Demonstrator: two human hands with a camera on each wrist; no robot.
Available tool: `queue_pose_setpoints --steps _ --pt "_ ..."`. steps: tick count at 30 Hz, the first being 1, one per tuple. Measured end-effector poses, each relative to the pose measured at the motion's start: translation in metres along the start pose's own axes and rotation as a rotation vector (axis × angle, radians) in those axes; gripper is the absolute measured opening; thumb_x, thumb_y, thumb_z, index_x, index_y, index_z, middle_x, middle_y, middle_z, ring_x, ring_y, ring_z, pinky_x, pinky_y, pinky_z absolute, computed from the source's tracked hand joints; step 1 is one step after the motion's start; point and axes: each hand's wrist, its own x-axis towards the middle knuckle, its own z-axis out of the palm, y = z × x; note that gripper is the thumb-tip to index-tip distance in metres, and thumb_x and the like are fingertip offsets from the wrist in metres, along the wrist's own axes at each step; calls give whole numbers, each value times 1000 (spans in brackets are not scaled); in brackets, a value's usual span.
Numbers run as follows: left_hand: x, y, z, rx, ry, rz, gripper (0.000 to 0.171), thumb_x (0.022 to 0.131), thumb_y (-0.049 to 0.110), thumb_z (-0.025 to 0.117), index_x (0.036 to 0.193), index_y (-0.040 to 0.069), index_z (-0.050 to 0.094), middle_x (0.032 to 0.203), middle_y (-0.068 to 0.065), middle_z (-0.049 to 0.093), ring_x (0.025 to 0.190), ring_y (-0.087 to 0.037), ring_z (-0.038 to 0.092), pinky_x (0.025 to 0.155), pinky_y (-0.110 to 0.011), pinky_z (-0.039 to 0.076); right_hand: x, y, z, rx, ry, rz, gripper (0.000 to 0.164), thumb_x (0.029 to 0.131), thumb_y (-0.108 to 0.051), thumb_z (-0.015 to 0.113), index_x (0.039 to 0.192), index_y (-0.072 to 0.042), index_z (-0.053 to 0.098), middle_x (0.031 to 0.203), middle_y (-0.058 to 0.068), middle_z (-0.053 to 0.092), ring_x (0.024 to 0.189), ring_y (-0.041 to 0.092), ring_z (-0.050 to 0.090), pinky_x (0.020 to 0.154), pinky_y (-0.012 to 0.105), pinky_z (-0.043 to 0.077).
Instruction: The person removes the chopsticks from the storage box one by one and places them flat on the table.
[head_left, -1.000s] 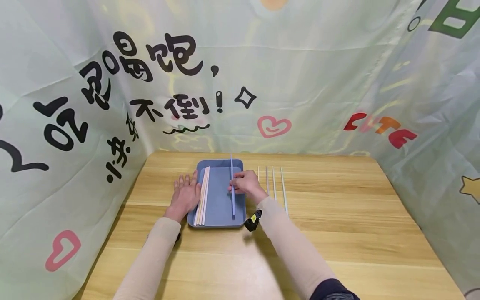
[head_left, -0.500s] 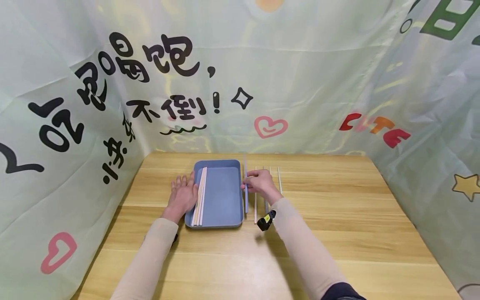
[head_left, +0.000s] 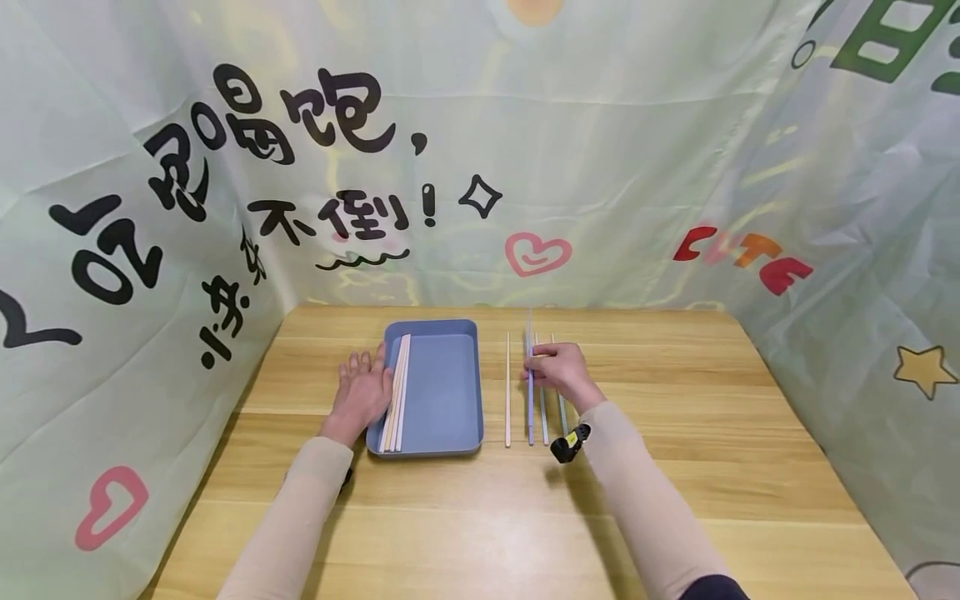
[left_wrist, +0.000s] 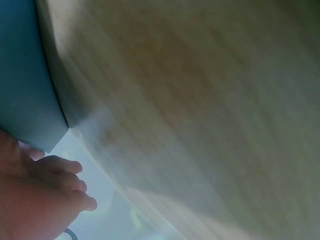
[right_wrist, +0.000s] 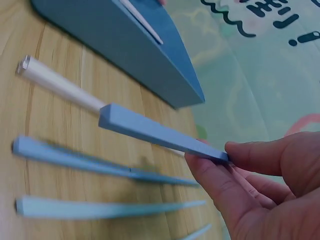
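I had the left hand [head_left: 363, 396] resting, fingers loose, at the left rim of the tray [head_left: 442, 392]. Right of the pink stick [head_left: 507, 400], the blue stick [head_left: 531, 412] ran near to far above the table [head_left: 675, 375], thick end near, pinched by the right hand [head_left: 561, 367]. The step seemed to be laying it by the matching stick [right_wrist: 80, 158]; that called for lowering it parallel.

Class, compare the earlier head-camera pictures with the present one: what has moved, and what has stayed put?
The right hand has carried a blue chopstick rightward, from over the tray to over the loose chopsticks on the table, and still pinches it. The left hand stays at the tray's left edge; the chopsticks inside lie as before.
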Motion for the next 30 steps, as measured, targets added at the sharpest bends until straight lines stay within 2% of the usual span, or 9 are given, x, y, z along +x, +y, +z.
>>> queue_pose_setpoints --steps 8,14,16,22,30 --pt "0 -2 0 0 -8 -4 63 114 33 24 170 6 9 167 -38 23 158 -58 14 128 -72 8 0 7 -22 12 33 11 47 98 4 66 141 19 52 117 37 72 79 21 79 82 38 66" --pt "1 -2 -1 12 0 -1 63 114 31 25 170 5 11 166 -39 24 157 -59 16 127 -73 10 -2 11 -36 -14 51 19 46 98 3 67 140 18 53 97 23 79 78 18 79 82 36 66" --pt "1 -3 -1 9 -2 0 63 114 31 25 170 5 11 166 -40 23 157 -59 16 127 -73 10 -3 12 -41 -20 59 23 46 98 3 67 139 18 53 98 22 79 79 19 79 83 37 66" --pt "1 -3 -2 -4 -1 1 63 114 32 25 170 6 11 166 -39 24 157 -58 16 127 -73 9 -5 15 -51 -27 70 56 45 99 1 67 140 16 54 117 35 73 85 25 80 89 43 65" --pt "1 -1 -1 -8 -11 1 63 114 32 24 170 6 9 166 -40 23 157 -59 14 127 -73 9 -10 19 -58 -97 112 98 35 97 -1 71 127 15 62 108 29 76 78 23 79 76 35 67"
